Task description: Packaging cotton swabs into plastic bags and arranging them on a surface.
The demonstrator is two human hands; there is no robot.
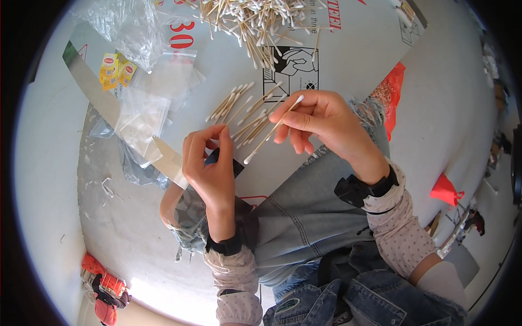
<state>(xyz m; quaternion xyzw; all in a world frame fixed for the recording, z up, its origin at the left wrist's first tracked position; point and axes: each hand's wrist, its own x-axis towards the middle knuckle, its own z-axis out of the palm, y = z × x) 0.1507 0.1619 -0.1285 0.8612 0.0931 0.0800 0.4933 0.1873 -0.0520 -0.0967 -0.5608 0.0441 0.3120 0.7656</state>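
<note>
My right hand [326, 122] pinches a wooden-stick cotton swab [263, 142] between thumb and fingers, slanting with one white tip up and the other down to the left. My left hand [206, 165] is closed, thumb and forefinger together beside the loose swabs; whatever lies in that pinch, if anything, is too small to make out. Between and just beyond my hands, several swabs lie in a small left group [231, 103] and a looser right group [253, 130] on the printed sheet. A large heap of cotton swabs [253, 24] sits at the far side.
Small clear plastic bags [144, 122] lie to the left, near two yellow printed packets [117, 70]. Crumpled clear film [128, 30] sits at the far left. A red bag [397, 100] lies right of my knee. The printed sheet has a raised left edge [98, 89].
</note>
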